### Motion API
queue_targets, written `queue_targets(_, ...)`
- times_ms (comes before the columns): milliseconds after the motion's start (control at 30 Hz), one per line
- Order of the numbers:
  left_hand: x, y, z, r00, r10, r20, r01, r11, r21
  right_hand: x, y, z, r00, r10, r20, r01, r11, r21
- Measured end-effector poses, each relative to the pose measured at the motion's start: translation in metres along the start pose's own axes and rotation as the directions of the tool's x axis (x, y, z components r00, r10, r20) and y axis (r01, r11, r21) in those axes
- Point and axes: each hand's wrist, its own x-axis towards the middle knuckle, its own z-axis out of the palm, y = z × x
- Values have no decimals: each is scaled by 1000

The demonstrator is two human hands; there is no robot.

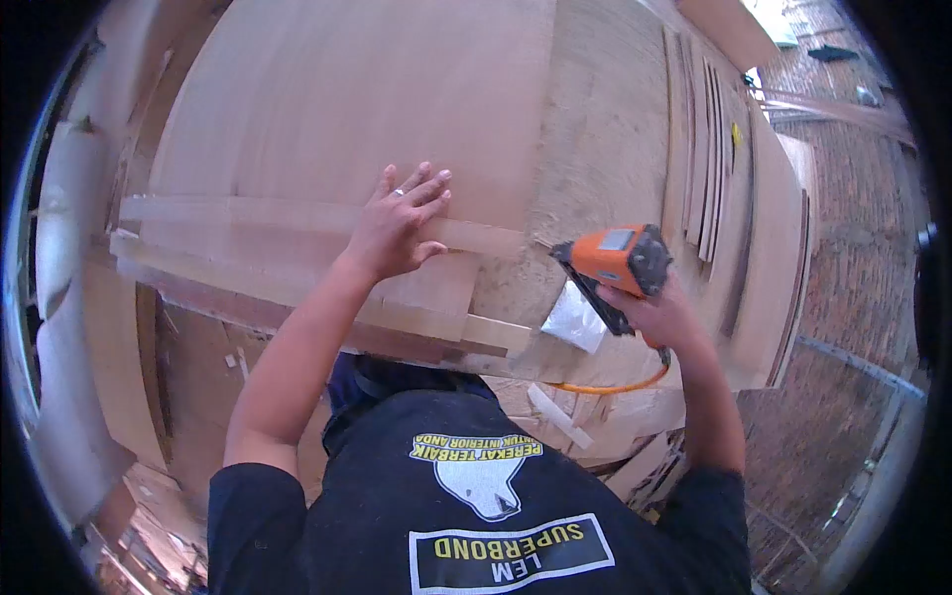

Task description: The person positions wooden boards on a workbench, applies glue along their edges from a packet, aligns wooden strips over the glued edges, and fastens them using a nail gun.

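Observation:
My left hand (399,224) lies flat with fingers spread, pressing on a narrow wood strip (288,213) at the near edge of a large plywood sheet (367,99). In my right hand (659,312) is an orange and black nail gun (613,260), gripped by its handle. Its nose points left, close to the right end of the strip; I cannot tell whether it touches the wood. An orange air hose (615,389) curves from the base of the handle toward the table's near edge.
A clear plastic bag (575,317) with pale contents lies below the nail gun. Several long wood strips (706,149) are stacked on the right of the worktable (600,109). Offcuts (560,415) lie under the near edge. Large boards (119,347) stand at the left.

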Motion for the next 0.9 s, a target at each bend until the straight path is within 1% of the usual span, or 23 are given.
queue_targets(33, 0, 2, -3, 1000, -11, 3, 11, 1000, -21, 14, -5, 7, 989, -145, 13, 146, 983, -114)
queue_targets(133, -1, 2, -1, 1000, -22, 7, 22, 998, -54, 46, -15, 18, 975, -149, 165, 170, 979, -116)
queue_targets(233, -2, 0, 0, 1000, -26, 5, 27, 998, -54, 65, -7, 28, 958, -192, 215, 217, 971, -102)
queue_targets(433, -2, 0, 1, 1000, -26, -1, 26, 999, -40, 81, -11, 29, 935, -201, 291, 273, 933, -233)
queue_targets(533, -1, 0, 2, 1000, -26, 2, 26, 999, -36, 85, -7, 30, 930, -236, 282, 296, 936, -192)
queue_targets(633, -1, 0, 3, 1000, -27, 6, 27, 999, -40, 89, -6, 31, 924, -260, 282, 324, 921, -214)
queue_targets(733, -1, 0, 3, 1000, -27, 10, 27, 999, -39, 91, -6, 30, 917, -268, 295, 327, 930, -170)
queue_targets(833, 0, 1, 3, 999, -30, 20, 31, 999, -33, 93, -7, 32, 908, -318, 273, 365, 920, -142)
queue_targets(900, 0, 1, 4, 999, -32, 23, 33, 999, -35, 98, -12, 28, 920, -198, 339, 297, 916, -271)
